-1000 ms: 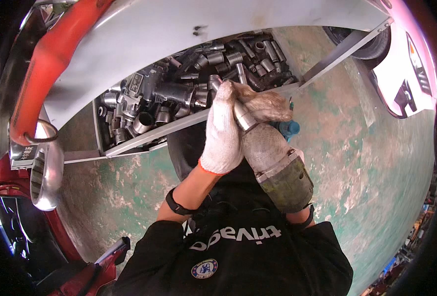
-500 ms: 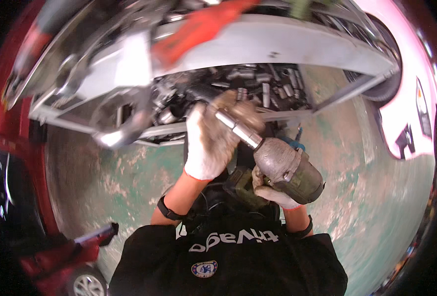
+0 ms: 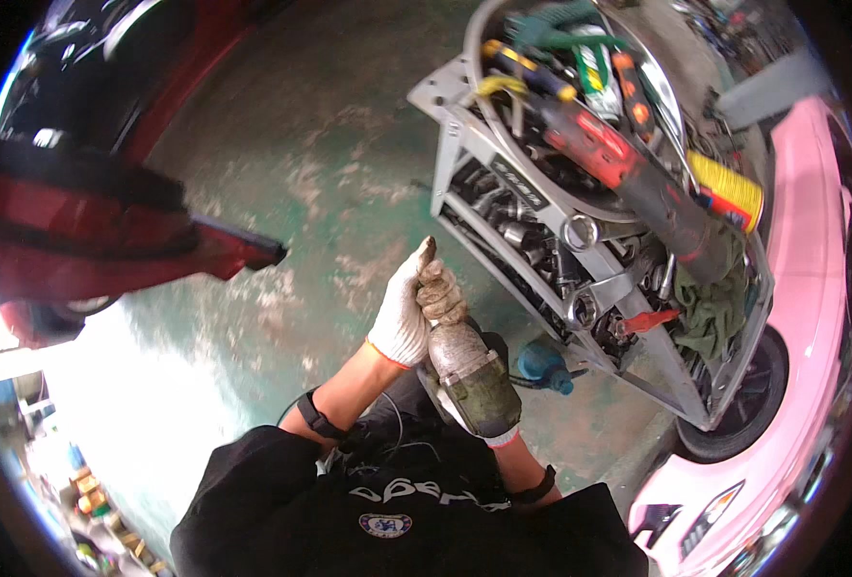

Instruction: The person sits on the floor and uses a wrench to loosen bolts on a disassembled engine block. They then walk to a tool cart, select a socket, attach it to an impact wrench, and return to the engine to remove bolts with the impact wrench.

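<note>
A worn cordless impact wrench, with a grey nose and a dark green body, is held in front of my chest, its nose pointing away from me. My left hand, in a white knit glove with dirty fingertips, is closed around the wrench's front end. Its fingers hide whatever is fitted there. Beneath the tool, my right hand, gloved too, holds the wrench from below; the wrench body covers most of its fingers.
To the right stands a grey metal tool cart with sockets on its shelf. A round tray on top holds tools. A blue bottle is beside the cart. Beyond is a pink car; a dark red car part juts in at left.
My view has swung left, away from the cart, which now lies to the right. My left hand has closed over the wrench's front end, where a silver socket and extension showed before.
</note>
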`<action>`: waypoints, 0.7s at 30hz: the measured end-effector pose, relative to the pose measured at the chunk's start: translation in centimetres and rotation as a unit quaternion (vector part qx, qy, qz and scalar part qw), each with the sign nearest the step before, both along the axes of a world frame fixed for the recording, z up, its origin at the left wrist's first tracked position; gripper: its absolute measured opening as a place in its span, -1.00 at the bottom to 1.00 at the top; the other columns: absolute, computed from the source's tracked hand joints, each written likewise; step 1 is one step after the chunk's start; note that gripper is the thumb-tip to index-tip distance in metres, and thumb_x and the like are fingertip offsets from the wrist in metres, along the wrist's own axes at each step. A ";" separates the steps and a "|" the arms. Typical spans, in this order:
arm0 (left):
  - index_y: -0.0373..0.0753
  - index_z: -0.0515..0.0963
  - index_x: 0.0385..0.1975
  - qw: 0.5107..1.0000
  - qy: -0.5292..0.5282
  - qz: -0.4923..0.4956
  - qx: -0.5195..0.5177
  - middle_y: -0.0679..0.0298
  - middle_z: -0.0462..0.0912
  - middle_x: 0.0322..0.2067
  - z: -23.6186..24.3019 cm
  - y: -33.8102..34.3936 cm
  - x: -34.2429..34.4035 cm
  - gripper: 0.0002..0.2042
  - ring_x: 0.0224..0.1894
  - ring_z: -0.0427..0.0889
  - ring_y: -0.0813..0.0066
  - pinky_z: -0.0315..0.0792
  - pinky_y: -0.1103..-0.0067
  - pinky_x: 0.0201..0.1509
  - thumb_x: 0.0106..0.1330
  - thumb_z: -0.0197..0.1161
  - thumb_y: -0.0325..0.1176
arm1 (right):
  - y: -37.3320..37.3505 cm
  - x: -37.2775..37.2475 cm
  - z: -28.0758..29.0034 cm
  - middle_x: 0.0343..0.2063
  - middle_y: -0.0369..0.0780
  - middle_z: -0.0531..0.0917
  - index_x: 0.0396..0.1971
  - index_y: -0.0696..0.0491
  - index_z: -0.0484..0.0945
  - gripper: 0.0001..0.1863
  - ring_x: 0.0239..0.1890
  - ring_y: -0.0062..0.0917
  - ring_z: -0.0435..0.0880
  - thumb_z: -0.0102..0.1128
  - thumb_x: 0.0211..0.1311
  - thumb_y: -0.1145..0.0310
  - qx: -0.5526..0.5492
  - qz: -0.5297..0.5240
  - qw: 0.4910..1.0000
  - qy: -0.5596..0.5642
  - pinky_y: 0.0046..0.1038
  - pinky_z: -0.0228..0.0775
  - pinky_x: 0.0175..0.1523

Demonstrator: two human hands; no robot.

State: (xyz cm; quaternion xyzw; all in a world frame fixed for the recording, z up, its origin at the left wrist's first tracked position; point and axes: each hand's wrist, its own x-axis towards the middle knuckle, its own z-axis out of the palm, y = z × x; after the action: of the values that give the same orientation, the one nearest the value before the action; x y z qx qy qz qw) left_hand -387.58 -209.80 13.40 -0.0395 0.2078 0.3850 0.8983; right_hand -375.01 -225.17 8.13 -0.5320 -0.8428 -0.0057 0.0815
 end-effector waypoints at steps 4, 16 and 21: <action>-0.04 0.28 -0.69 0.997 0.042 0.034 -0.052 0.40 0.16 -0.75 9.4 -2.1 -4.9 -0.55 -0.67 0.23 0.45 0.24 0.46 -0.48 0.49 0.06 -0.02 | -1.1 -3.5 9.1 0.24 -0.19 0.49 0.29 0.03 0.37 -0.43 0.27 -0.28 0.44 0.18 0.30 0.24 0.151 0.105 0.973 -0.139 -0.15 0.22 0.37; -0.01 0.18 -0.74 0.984 0.149 0.074 0.069 0.48 0.04 -0.77 37.6 2.1 -11.8 -0.52 -0.75 0.08 0.59 0.19 0.55 -0.53 0.50 0.03 -0.07 | 4.0 -14.8 33.7 0.02 -0.18 0.61 0.08 -0.07 0.55 -0.56 0.07 -0.34 0.59 0.26 0.17 0.22 0.146 -0.036 0.934 0.325 -0.16 0.43 0.21; 0.05 0.21 -0.78 0.948 -0.025 -0.005 0.319 0.53 0.07 -0.87 41.4 8.8 -12.2 -0.48 -0.79 0.10 0.59 0.18 0.52 -0.55 0.56 -0.14 -0.03 | 11.6 -14.9 36.0 0.12 -0.12 0.57 0.27 0.07 0.39 -0.55 0.19 -0.33 0.55 0.00 0.46 0.25 0.303 -0.021 0.921 0.242 -0.16 0.39 0.29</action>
State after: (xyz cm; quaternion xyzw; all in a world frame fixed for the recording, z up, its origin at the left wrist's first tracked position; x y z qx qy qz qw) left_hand -399.80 -200.95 54.76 0.2403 0.0519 0.4256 0.8709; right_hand -389.92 -213.57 44.11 -0.4847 -0.7438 -0.1337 0.4405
